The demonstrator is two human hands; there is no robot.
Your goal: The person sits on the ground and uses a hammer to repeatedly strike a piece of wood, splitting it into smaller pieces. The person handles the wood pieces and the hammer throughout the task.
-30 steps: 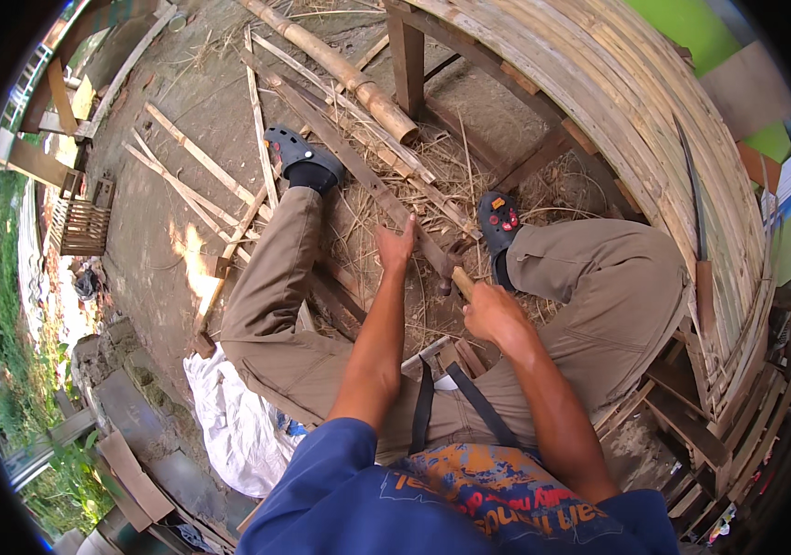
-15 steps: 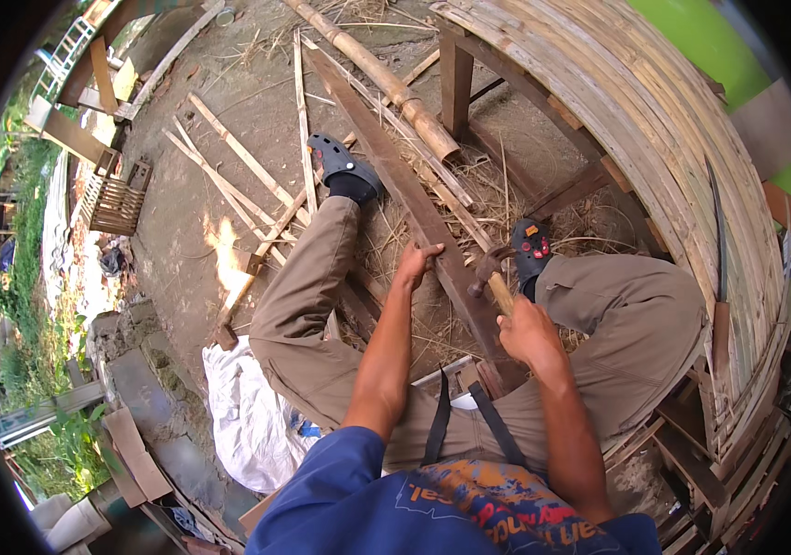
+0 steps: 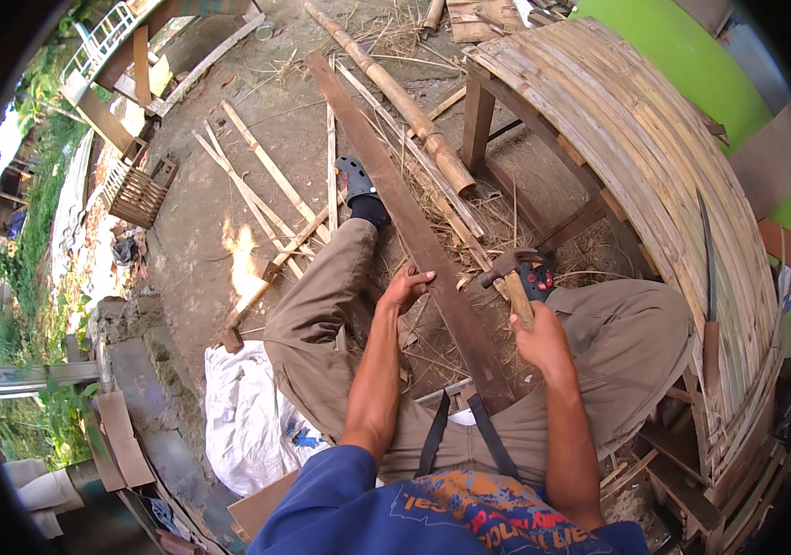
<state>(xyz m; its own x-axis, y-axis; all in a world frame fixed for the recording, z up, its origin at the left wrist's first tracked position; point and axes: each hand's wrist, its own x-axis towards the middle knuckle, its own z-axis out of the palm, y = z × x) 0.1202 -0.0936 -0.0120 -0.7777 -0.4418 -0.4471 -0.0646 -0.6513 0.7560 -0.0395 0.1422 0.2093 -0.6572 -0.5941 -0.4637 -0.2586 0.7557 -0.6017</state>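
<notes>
A long brown wooden board (image 3: 443, 287) slants from the far left down to between my legs. My left hand (image 3: 404, 289) grips its left edge, with the thumb on the top face and the fingers curled at the side. In my right hand (image 3: 541, 335) is a claw hammer (image 3: 519, 298), held by its pale wooden handle. The hammer's brown metal head is just right of the board, raised and apart from it in the picture. Whether a nail is in the board, I cannot make out.
A slatted bamboo bench (image 3: 617, 120) stands at the right, with a long knife (image 3: 711, 314) on it. A bamboo pole (image 3: 404, 102) and several split strips (image 3: 270, 166) lie on the ground. White cloth (image 3: 243, 416) is beside my left leg; a slatted basket (image 3: 136, 192) sits far left.
The hammer has swung up and right, away from the board, its head turned to show more of the claw. My left hand keeps its grip on the board. The view has shifted slightly.
</notes>
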